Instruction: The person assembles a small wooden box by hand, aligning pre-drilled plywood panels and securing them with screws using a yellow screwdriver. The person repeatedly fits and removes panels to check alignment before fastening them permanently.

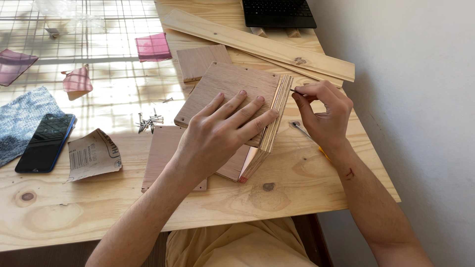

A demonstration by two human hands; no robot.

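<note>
Pressing flat on the top panel of a plywood box (232, 96), the left hand (222, 131) lies with fingers spread and open, reaching the panel's right edge. The box rests on a pale wooden table (148, 207), atop another plywood sheet (166, 153). Just beside its layered right edge, the right hand (324, 111) pinches a small screw (297, 91) between thumb and forefinger, tip close to the plywood. A screwdriver (302, 129) lies on the table under that hand. Loose screws (150, 122), a sandpaper scrap (94, 155) and a smartphone (46, 142) lie to the left.
</note>
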